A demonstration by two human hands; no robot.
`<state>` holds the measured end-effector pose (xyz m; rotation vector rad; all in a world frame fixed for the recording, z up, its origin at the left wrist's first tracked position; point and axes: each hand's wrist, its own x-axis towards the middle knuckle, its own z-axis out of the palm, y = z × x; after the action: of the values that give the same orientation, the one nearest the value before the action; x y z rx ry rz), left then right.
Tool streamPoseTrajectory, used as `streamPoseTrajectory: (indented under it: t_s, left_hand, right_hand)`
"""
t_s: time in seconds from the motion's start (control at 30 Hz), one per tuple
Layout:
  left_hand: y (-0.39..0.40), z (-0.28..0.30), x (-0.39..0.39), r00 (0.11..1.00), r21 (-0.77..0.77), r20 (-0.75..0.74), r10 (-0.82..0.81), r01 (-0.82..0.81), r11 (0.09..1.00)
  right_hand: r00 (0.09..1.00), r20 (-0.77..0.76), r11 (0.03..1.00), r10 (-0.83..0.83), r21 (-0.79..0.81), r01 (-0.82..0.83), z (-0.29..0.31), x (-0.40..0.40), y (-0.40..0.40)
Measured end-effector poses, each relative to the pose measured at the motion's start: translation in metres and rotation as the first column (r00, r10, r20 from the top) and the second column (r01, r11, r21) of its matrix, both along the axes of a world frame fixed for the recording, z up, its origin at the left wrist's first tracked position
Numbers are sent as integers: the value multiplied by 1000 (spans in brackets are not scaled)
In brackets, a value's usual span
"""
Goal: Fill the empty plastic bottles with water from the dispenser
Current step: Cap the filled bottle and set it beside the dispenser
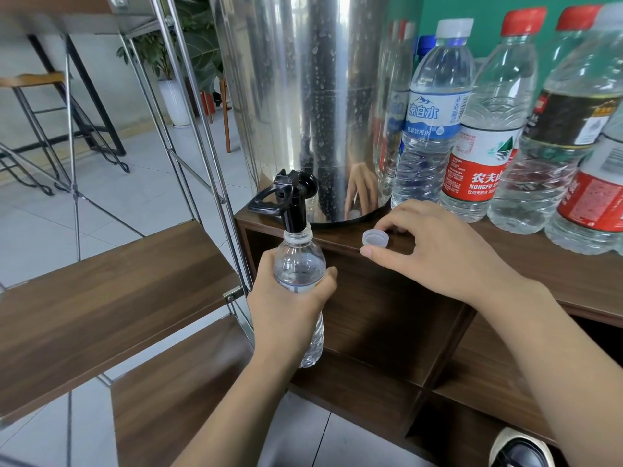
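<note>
Left hand: the left hand [290, 298] grips the open bottle [300, 274] around its middle, fingers and thumb curled round it, and holds it upright.
Open bottle: clear plastic, without a cap; its mouth is directly under the black tap [293, 203], and the spout reaches to the mouth or slightly inside it. I cannot tell if water is running.
Right hand: the right hand [435, 251] is over the front edge of the cabinet top [340, 235], fingers bent; fingertips and thumb are at the white cap [375, 238]. I cannot tell if they pinch it or only touch it.
White cap: it lies on the cabinet top with its open side up, just beside the base of the dispenser [313, 96].
Dispenser: a tall steel cylinder with water drops on its wall; it stands at the left end of the cabinet top and the tap comes out near its bottom, over the edge.
Capped bottles: a row stands to the right of the dispenser, close together, behind the right hand: a blue-label bottle [435, 119] with a white cap, a red-label bottle [485, 136] with a red cap, a dark-label bottle [566, 129], and one more at the frame edge.
Cabinet: dark wood with open compartments below the top.
Left side: wooden shelves [118, 281] on a metal frame [202, 146] stand just left of the open bottle.
Background: stools and a potted plant [175, 62] on a tiled floor.
</note>
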<state>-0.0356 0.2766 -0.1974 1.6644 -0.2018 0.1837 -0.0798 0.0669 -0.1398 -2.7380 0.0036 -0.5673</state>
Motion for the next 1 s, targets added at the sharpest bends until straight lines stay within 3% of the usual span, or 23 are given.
streamPoseTrajectory:
  t_s: [1.0]
  left_hand:
    - [1, 0, 0, 1000, -15, 0, -17, 17, 1000]
  right_hand:
    - [1000, 5, 1000, -3, -7, 3, 1, -1, 1]
